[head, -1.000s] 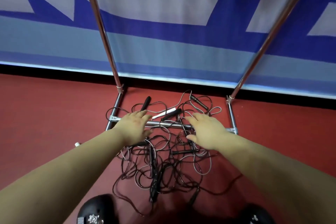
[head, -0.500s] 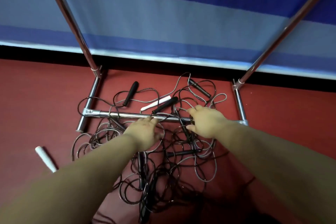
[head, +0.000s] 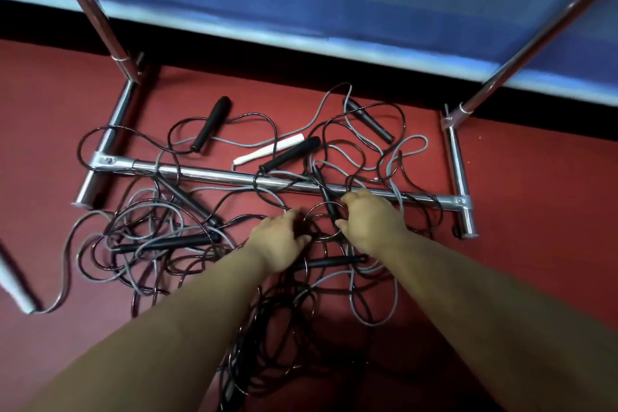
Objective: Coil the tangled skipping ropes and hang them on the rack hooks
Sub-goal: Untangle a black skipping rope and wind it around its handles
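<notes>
Clearly the skipping ropes (head: 187, 244) will handle as light, limp cord: thin black and grey lines lying in one knotted heap on the red floor (head: 535, 177), looped over and under the lower bar of the rack (head: 214, 174). Cord like this gives no stiffness to push against and will likely snag where loops cross the bar, so pulling a random loop would only tighten the knot. My judgement is that the firm places to take hold are the handles: a black handle (head: 212, 124) beyond the bar, a white handle (head: 269, 153) near it, and another black handle (head: 334, 261) lying just under the hands. Following one rope from its handle looks the safest way to free it. No hooks show in this view, so the hanging place cannot be seen.

Both arms reach forward and down from the bottom of the view, palms down, close together over the middle of the tangle. The left hand (head: 279, 241) has its fingers curled into the loops, seemingly gripping cord, though exactly which strand is hidden. The right hand (head: 371, 222) sits just beside the bar, its fingers bent around a thin black stem there.
</notes>
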### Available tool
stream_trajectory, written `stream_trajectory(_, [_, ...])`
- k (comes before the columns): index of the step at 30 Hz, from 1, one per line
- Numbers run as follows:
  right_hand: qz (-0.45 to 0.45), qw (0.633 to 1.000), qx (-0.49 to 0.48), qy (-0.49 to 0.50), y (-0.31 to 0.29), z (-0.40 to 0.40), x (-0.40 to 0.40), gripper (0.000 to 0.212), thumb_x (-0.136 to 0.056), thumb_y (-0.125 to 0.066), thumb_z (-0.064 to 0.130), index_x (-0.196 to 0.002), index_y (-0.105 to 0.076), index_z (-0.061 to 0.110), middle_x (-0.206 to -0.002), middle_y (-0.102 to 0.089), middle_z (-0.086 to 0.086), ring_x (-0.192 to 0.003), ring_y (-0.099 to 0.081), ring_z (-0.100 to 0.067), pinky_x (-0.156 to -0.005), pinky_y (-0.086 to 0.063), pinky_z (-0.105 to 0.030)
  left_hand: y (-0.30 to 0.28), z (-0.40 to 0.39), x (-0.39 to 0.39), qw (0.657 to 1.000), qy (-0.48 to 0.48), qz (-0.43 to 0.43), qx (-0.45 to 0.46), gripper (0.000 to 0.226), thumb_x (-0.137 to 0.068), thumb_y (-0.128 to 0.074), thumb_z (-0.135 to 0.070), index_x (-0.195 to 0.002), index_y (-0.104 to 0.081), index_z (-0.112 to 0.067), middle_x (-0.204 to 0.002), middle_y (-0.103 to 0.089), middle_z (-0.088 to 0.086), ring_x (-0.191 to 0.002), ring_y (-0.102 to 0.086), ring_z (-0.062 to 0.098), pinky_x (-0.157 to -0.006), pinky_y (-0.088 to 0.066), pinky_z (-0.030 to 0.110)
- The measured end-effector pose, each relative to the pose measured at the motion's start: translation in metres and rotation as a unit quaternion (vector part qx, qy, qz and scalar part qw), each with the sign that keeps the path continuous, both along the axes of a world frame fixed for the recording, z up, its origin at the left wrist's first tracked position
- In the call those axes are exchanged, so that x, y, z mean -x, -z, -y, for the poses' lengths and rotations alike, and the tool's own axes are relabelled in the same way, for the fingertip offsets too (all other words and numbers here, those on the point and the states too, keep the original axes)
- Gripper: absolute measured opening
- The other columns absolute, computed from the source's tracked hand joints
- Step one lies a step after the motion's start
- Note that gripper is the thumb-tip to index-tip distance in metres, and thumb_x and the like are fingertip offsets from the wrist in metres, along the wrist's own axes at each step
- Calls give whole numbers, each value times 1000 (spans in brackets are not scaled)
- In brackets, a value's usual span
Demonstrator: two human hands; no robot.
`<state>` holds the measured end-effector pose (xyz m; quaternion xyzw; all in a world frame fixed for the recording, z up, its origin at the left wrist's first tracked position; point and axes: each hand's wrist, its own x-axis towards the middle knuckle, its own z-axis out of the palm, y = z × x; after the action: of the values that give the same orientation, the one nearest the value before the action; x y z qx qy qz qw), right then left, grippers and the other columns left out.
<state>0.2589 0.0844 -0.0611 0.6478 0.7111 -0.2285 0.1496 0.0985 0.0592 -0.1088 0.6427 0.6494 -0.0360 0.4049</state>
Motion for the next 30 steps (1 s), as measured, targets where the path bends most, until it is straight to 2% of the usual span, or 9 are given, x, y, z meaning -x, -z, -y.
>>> stream_trajectory(3, [-37,998,-4,44,10,4,0,40,-94,-56,29,-130,-48,13,-134,-47,-7,-122,-48,-27,-96,-41,-34,7,2,-5,998,-58,10,-19,55,-93,-57,-32,-143,-39,-21,-136,-56,7,-129,-44,29,-106,-34,32])
stream_trajectory(7, [-115,988,-5,107,16,12,-6,18,-93,-58,23,-106,-58,12,-109,-60,-6,-103,-57,-27,-81,-42,-29,3,9,-6,993,-108,30,-42,24,-90,-61,-28,-113,-64,-20,-115,-68,6,-113,-57,28,-96,-43,34])
stream_trajectory(9, [-165,976,2,140,11,13,-13,8,-90,-62,24,-93,-60,17,-91,-63,-3,-91,-62,-26,-77,-46,-30,-9,12,0,990,-124,51,-44,13,-89,-63,-26,-101,-65,-20,-105,-70,4,-105,-61,26,-92,-45,34])
stream_trajectory(12, [-200,969,17,145,-11,14,-19,19,-87,-66,25,-73,-53,27,-74,-62,2,-78,-65,-23,-71,-50,-30,-38,15,14,987,-125,92,-46,8,-87,-68,-24,-84,-61,-23,-86,-69,2,-92,-65,27,-85,-49,33])
stream_trajectory(16, [-209,974,-3,91,-59,22,-17,13,-88,-64,27,-79,-56,25,-76,-61,3,-80,-65,-22,-76,-52,-36,-100,24,32,981,-110,149,-62,19,-87,-69,-18,-74,-56,-14,-75,-64,0,-69,-56,15,-74,-46,26])
stream_trajectory(18, [-206,977,-19,49,-91,30,-11,9,-90,-62,27,-85,-57,22,-78,-62,1,-77,-62,-21,-73,-50,-34,-138,33,40,981,-95,150,-73,19,-89,-67,-17,-74,-55,-15,-67,-59,-5,-61,-51,7,-65,-44,17])
stream_trajectory(22, [-252,966,-60,16,-166,52,2,13,-89,-64,24,-80,-54,23,-68,-59,7,-63,-56,-13,-62,-45,-27,-214,48,59,980,-80,137,-122,17,-87,-70,-19,-72,-61,-23,-64,-60,-8,-58,-54,6,-66,-47,20])
stream_trajectory(25, [-313,944,-96,33,-221,79,9,11,-88,-66,19,-82,-57,19,-62,-60,7,-51,-53,0,-52,-39,-16,-269,67,67,975,-91,166,-120,9,-86,-70,-14,-79,-65,-16,-66,-61,-6,-49,-51,-6,-56,-41,6])
stream_trajectory(30, [-452,879,-93,117,-293,127,21,18,-87,-67,11,-75,-56,19,-63,-62,0,-44,-55,1,-49,-45,-18,-336,108,67,964,-120,202,-123,6,-87,-69,-17,-83,-71,-12,-73,-67,1,-65,-55,11,-70,-45,25])
